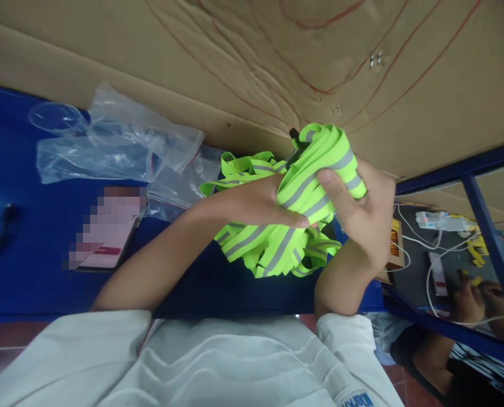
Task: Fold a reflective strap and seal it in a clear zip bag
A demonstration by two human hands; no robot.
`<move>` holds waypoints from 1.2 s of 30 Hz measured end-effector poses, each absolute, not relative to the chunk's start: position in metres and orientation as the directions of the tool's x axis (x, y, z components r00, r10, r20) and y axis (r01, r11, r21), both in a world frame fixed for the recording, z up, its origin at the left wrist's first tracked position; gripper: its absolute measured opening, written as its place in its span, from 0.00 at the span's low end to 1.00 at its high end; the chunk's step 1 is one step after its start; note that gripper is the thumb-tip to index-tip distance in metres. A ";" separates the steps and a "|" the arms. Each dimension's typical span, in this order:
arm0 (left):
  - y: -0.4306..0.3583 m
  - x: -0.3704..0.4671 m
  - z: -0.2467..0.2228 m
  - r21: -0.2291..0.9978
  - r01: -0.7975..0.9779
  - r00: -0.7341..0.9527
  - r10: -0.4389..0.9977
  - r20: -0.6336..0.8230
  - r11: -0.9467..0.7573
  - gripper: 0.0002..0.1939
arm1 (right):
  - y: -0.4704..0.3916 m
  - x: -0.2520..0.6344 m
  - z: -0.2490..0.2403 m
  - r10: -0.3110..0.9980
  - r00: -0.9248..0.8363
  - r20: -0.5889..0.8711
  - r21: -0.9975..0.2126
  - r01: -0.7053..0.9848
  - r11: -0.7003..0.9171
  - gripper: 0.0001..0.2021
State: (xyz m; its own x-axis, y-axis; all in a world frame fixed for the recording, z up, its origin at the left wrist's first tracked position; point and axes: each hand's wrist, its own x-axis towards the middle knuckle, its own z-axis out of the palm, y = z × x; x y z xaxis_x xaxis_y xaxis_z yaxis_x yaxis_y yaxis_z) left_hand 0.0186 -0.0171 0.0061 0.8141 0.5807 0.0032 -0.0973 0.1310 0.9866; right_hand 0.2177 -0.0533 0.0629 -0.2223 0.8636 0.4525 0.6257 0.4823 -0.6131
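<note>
A bundle of neon yellow-green straps with grey reflective stripes (pixel 277 249) lies bunched on the blue table (pixel 31 271). My left hand (pixel 256 200) reaches across and presses on the folded upper part of the straps. My right hand (pixel 364 209) grips that same folded part, thumb on top of a grey stripe. Both hands hold the fold a little above the table, in front of a cardboard sheet.
Clear plastic bags (pixel 116 141) lie at the back left of the table, next to a blurred card (pixel 108 226). A brown cardboard sheet (pixel 277 56) stands behind. At the right, past a blue frame bar (pixel 485 226), another person's hand (pixel 468 299) works among white cables.
</note>
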 end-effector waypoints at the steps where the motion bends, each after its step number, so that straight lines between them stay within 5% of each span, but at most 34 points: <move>1: -0.016 0.019 0.005 0.993 -0.082 0.828 0.561 0.021 0.084 0.16 | -0.054 0.221 0.063 0.873 -0.225 0.434 -0.646 0.598 0.475 0.13; 5: -0.013 0.017 0.003 1.000 -0.003 0.894 0.449 0.011 -0.018 0.18 | -0.055 0.237 0.061 0.913 -0.225 0.341 -0.794 0.450 0.407 0.14; 10: -0.017 0.013 0.011 0.982 -0.002 0.842 0.530 0.105 -0.191 0.21 | -0.048 0.231 0.055 0.958 -0.136 0.254 -0.890 0.356 0.286 0.15; 19: -0.021 0.005 0.021 0.927 -0.025 0.701 0.654 0.284 -0.375 0.15 | -0.037 0.215 0.054 0.862 -0.368 0.348 -0.669 0.547 0.503 0.18; 23: -0.016 0.005 0.018 0.903 -0.024 0.733 0.606 0.308 -0.430 0.15 | -0.041 0.210 0.054 0.735 -0.603 0.310 -0.530 0.533 0.660 0.35; 31: -0.012 0.010 0.011 0.966 -0.047 0.662 0.716 0.222 -0.256 0.16 | -0.048 0.185 0.049 0.770 -0.311 0.556 -0.411 0.703 0.581 0.26; 36: -0.012 0.010 0.011 0.997 -0.033 0.827 0.558 0.069 -0.074 0.15 | -0.049 0.187 0.048 0.787 -0.049 0.615 -0.615 0.596 0.517 0.16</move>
State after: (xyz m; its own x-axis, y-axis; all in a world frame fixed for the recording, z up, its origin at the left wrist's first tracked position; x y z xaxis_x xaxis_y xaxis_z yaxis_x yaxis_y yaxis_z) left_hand 0.0096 -0.0123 0.0110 0.8272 0.5577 0.0690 -0.0334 -0.0738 0.9967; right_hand 0.1873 -0.0487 0.0476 -0.0487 0.7874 0.6145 0.5961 0.5166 -0.6147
